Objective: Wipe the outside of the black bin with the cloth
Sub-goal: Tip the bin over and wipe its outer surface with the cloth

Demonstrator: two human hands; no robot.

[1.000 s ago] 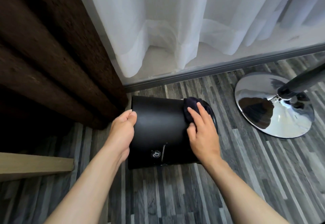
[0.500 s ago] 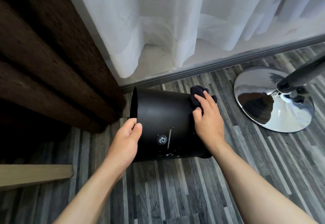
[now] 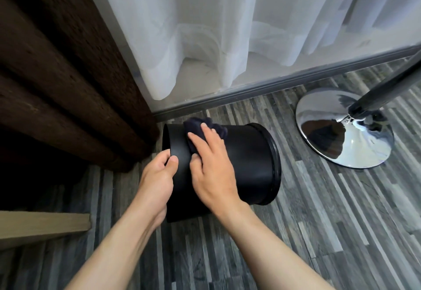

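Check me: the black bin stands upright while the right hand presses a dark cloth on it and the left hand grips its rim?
No: the head view shows the black bin tipped on its side. The rest holds: the right hand presses the dark cloth on it and the left hand grips its rim.

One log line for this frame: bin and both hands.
step: wipe outside | black bin: on its side on floor | left hand: grips bin rim | right hand: presses cloth on outer wall
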